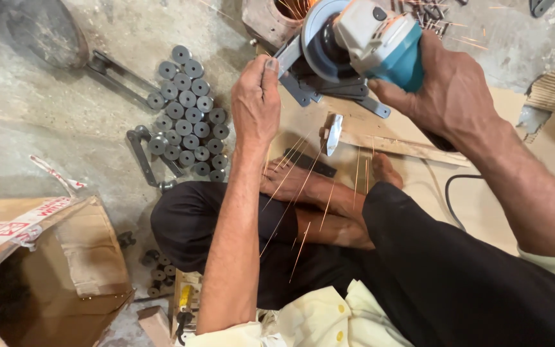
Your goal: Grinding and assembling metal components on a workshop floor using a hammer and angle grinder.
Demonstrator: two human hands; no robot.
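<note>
1. The floor (46, 128) is rough grey concrete, stained and dusty, brightest toward 11 o'clock.
2. At 10 o'clock, grey metal rollers (187, 115) stand packed in rows on the concrete, with flat link bars (120, 80) beside them.
3. At 8 o'clock sits an open cardboard box (65, 270), its flaps spread.
4. A sheet of tan board (483, 199) covers the floor from 1 to 4 o'clock, with a black cable (449, 193) curling across it.
5. A wooden strip (399, 146) lies on the board near centre.
6. Light is even and soft, like daylight.
</note>
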